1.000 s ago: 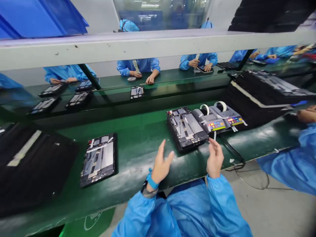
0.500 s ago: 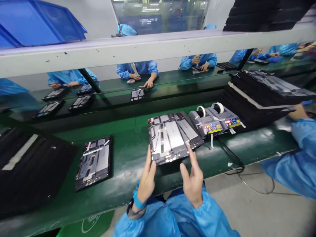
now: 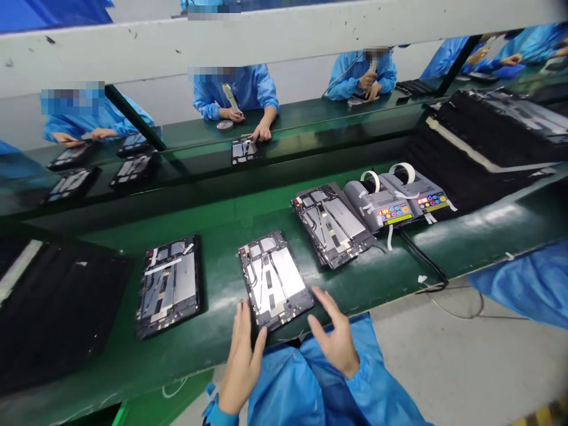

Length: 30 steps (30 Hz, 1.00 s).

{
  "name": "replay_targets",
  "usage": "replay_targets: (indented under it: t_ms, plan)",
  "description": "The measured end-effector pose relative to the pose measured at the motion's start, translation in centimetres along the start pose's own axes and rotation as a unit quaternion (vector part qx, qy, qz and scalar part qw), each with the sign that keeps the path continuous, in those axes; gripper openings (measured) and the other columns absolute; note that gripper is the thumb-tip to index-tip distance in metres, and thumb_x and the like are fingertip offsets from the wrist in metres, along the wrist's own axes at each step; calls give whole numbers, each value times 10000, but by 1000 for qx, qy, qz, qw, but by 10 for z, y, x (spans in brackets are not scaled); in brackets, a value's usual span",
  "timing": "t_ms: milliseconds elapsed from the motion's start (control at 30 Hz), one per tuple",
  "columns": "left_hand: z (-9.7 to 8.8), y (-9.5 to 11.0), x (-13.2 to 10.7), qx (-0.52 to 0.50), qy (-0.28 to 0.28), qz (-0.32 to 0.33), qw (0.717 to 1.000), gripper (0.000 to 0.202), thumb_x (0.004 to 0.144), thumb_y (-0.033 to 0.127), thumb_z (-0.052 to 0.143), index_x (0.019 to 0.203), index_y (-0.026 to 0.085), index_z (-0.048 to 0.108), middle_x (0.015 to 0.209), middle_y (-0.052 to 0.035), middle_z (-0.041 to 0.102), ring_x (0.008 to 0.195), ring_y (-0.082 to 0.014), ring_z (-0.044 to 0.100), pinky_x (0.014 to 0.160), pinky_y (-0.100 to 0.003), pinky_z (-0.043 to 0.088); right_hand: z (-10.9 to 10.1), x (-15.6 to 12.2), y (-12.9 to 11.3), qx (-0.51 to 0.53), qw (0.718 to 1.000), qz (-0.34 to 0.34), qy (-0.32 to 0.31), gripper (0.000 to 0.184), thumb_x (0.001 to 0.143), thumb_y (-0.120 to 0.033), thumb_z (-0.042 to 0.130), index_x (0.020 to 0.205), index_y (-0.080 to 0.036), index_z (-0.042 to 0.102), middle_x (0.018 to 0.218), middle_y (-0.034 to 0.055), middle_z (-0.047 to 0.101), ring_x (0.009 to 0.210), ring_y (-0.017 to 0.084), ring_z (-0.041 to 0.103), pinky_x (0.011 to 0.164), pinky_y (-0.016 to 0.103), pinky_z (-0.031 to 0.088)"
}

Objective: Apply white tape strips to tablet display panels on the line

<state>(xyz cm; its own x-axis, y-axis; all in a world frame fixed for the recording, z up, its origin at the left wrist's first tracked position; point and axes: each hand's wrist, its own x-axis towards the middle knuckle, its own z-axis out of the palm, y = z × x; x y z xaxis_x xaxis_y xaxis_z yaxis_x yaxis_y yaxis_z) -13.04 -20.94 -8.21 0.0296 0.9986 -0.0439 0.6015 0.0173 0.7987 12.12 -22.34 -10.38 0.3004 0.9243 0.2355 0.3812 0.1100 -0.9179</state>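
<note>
Between my hands an opened tablet lies flat on the green bench, its silver battery and circuit parts facing up. My left hand is at its lower left corner, fingers stretched; whether the fingertips touch it I cannot tell. Off the lower right corner, my right hand is spread with nothing in it. Farther right, another opened tablet rests on top of at least one more. To the left lies a tablet with white tape strips across its upper part.
Two grey tape dispensers with lit panels stand right of the stacked tablets, a black cable running to the bench edge. Black stacks flank the bench at left and right. A white shelf crosses above. Several co-workers sit opposite.
The tablet at my hands has moved left and nearer to me, away from the stacked tablets. It now lies on the bench, and my right hand has come off its edge.
</note>
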Motion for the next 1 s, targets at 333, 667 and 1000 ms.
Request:
replay_targets:
  t_ms: [333, 667, 1000]
  plan:
    - [105, 135, 122, 11, -96, 228, 969, 1356, 759, 675, 841, 1711, 98, 68, 1752, -302, 138, 1636, -451, 152, 1321, -651, 215, -74, 122, 32, 58, 970, 16, 237, 570, 977, -464, 664, 1461, -176, 578, 1458, 186, 635, 1339, 305, 623, 1188, 558, 451]
    - [110, 117, 153, -98, -146, 202, 964, 1083, 977, 538, 654, 1718, 169, -43, 1785, -192, 142, 1653, -308, 192, 1353, -490, 179, -51, 127, 46, 184, 959, 22, 215, 549, 958, -486, 685, 1411, -195, 575, 1489, 183, 592, 1427, 289, 565, 1235, 516, 423]
    - [135, 122, 142, -174, -92, 95, 976, 1093, 952, 667, 630, 1721, 207, 4, 1785, -178, 166, 1660, -284, 152, 1348, -441, 198, -60, 133, 49, 179, 969, 81, 151, 682, 987, -603, 569, 1525, -189, 500, 1539, 160, 596, 1433, 277, 560, 1229, 496, 414]
